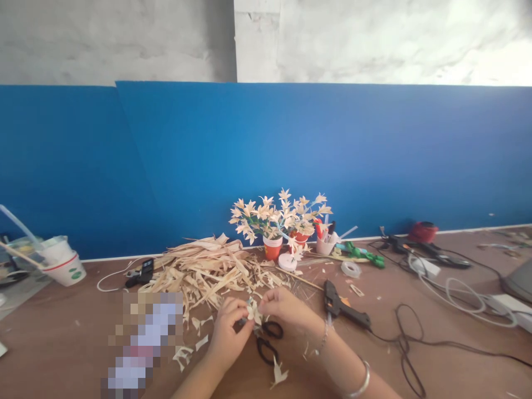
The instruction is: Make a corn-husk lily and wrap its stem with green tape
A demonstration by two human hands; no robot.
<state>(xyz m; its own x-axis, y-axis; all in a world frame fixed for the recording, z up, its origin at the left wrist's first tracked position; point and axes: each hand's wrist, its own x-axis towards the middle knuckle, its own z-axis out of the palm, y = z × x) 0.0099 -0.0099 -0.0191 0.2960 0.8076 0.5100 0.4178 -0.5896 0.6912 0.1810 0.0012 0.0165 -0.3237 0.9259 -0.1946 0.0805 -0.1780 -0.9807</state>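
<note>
A small cream flower of dried husk (253, 312) is held between my two hands. My left hand (229, 331) pinches it low with thumb and fingers. My right hand (286, 311) has its fingertips pressed together at a petal on the other side. Black-handled scissors (266, 349) lie just under the hands, their blades hidden. Near the scissors lies a loose husk piece shaped like petals (279, 373). Several cut husk scraps (183, 356) are scattered to the left of my left hand.
Behind my hands spreads a heap of husk strips (208, 266). Potted husk flowers (272, 248) stand against the blue panel (291, 138). To the right lie a glue gun (343, 307), a tape roll (351, 270) and loose cables (409, 349). A paper cup (66, 270) stands far left.
</note>
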